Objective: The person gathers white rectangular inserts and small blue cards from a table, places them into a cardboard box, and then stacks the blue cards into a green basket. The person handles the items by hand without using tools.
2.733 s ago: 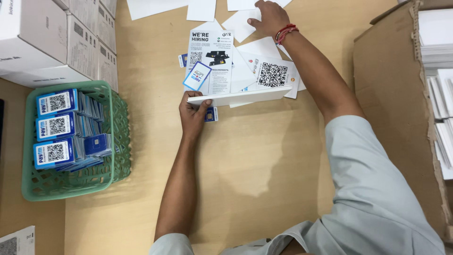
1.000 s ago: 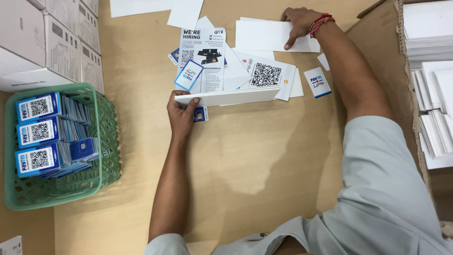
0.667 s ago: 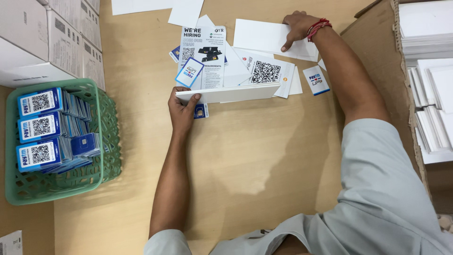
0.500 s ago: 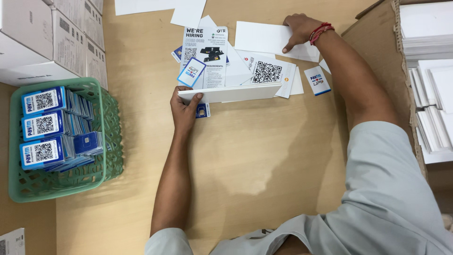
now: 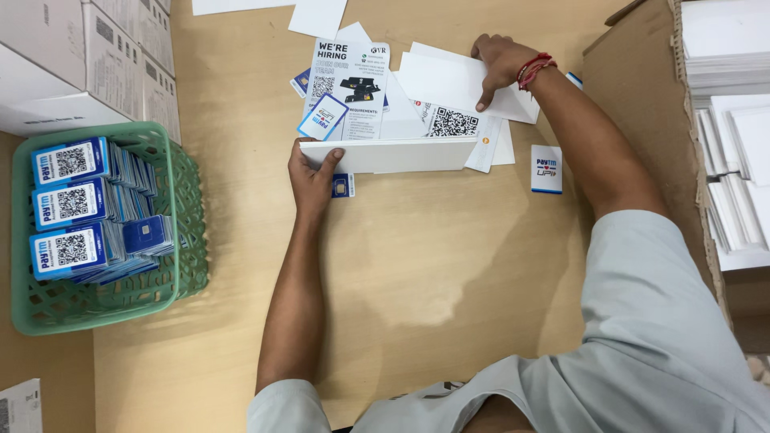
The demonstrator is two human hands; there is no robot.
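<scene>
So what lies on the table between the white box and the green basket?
Nothing: in the head view, only bare table separates the white box and the green basket.

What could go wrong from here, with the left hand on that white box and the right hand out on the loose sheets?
1. The left hand grips only one end of the white box, so the far end may swing.
2. The right hand presses a white sheet overlapping other papers; dragging it could scatter them.
3. The small blue card lies partly under the box and may be overlooked.
</scene>
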